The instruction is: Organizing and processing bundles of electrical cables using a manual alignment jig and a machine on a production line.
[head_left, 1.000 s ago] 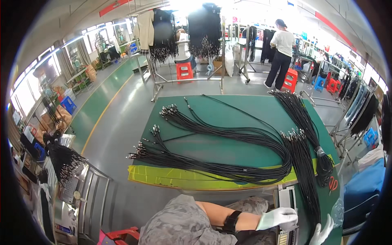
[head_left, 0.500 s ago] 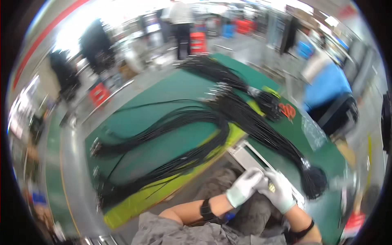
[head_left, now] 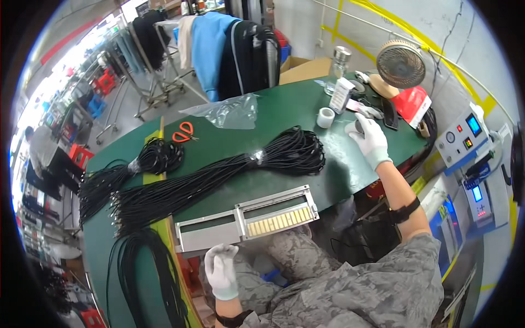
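Observation:
My right hand [head_left: 371,141], in a white glove, reaches over the green table's right part. Its thumb and fingers close around a small dark grey object [head_left: 359,127], mostly hidden. Down by the near edge my left hand [head_left: 221,273], also gloved, has its fingers curled together; what they hold, if anything, is too small to make out. Just beyond it lies a metal frame [head_left: 239,223] with a flat grey plate on the left and a row of pale yellow blocks on the right. Behind the frame stretches a tied bundle of black cables [head_left: 219,169].
A white tape roll [head_left: 325,118], a small white box [head_left: 342,95], a glass jar [head_left: 336,71] and a fan [head_left: 401,64] stand near my right hand. Orange-handled scissors [head_left: 185,133] and a clear plastic bag [head_left: 232,112] lie farther left. A control unit [head_left: 462,139] is at far right.
The view has swung right. My hands, close together before, are now apart: the right has reached out over the table to the dark grey object, while the left stays low by the frame.

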A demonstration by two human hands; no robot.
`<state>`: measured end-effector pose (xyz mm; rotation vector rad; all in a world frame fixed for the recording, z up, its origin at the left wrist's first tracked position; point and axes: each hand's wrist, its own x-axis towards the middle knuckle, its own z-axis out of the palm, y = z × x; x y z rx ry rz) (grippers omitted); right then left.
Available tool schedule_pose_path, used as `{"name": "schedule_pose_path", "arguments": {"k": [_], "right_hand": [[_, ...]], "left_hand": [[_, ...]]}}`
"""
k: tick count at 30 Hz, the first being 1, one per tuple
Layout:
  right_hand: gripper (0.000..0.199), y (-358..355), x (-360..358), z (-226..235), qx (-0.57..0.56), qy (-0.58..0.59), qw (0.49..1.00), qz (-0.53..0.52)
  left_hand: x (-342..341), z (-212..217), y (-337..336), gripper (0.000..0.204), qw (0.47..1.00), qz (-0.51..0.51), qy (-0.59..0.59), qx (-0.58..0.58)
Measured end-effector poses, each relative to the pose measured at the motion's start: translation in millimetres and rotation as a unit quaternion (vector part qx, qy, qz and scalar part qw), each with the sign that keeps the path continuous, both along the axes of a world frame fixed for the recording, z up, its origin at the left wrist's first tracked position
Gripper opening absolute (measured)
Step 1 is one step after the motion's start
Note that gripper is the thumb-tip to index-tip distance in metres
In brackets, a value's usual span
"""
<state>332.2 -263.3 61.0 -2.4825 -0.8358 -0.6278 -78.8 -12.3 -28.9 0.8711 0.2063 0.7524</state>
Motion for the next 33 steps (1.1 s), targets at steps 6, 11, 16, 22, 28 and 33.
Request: {"name": "schedule_pose_path", "arguments": {"k": [6, 11, 16, 22, 28, 33], "right_hand": [[0.061, -37, 28, -36, -0.200, 0.139, 0.951, -0.191], [0.074, 52, -1, 5, -0.066, 0.015, 0.995, 0.070], [0.079, 167, -44, -2, -0.171, -0.009, 0.923, 0.344], [0.057, 234, -45, -9, -0.330, 0.107, 0.867, 0.357], [0.036, 221, -70, 54, -0.241, 0.168, 0.877, 0.380], [0.031, 188, -140, 148, -0.190, 0.246, 0.856, 0.413]], "left_hand": [[-7, 0, -8, 0.023, 0.998, 0.036, 0.050, -0.019], [-15, 4, -9, 0.024, 0.990, 0.070, 0.109, 0.052], [-12, 5, -18, 0.024, 0.991, 0.042, 0.128, 0.008], [-31, 26, -14, 0.030, 0.985, -0.042, 0.169, 0.012], [-15, 14, 12, 0.041, 0.986, -0.077, -0.016, -0.150], [29, 34, 83, 0.064, -0.009, 0.182, 0.359, 0.915]]}}
